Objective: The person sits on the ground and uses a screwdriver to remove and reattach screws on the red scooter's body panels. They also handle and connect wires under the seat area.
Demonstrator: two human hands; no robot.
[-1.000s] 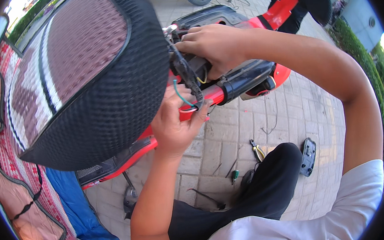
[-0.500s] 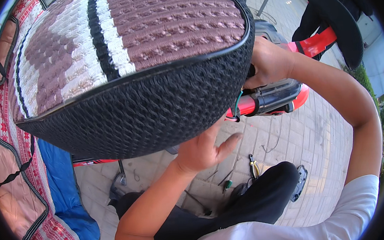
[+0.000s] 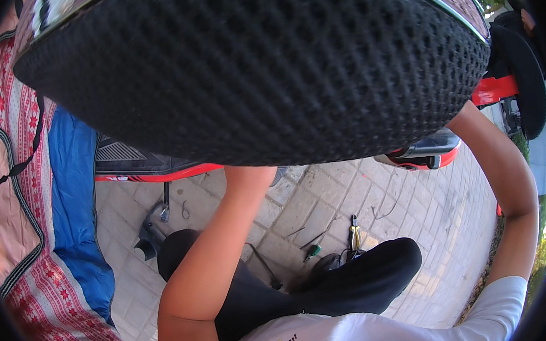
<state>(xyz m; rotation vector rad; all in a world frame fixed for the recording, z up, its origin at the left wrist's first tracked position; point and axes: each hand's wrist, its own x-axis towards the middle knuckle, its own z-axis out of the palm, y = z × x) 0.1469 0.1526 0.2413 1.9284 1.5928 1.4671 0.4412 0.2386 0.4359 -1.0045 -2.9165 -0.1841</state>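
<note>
A scooter seat (image 3: 266,87) with a black mesh side and a woven, patterned cover fills the upper view, very close to me. My left hand (image 3: 251,175) reaches up under its lower edge, and only the wrist end shows. Behind the seat's right end goes my right hand (image 3: 462,116), also covered up to about the wrist. The fingers of both hands are hidden, so any hold is out of sight. Below the seat a red-edged scooter footboard (image 3: 147,164) shows at left, and a black-and-red rear part (image 3: 428,152) at right.
On the paving lie pliers (image 3: 354,234) with yellow-and-black handles and a small green-handled tool (image 3: 312,252). A blue-lined quilted cover (image 3: 73,192) hangs at left. A grey-black part (image 3: 153,231) rests near my knee. A dark padded backrest (image 3: 525,80) on a red support stands at right.
The seat now looms larger and nearer, its patterned top mostly out of view. Both hands, visible before at its lower edge and right end, have gone behind it.
</note>
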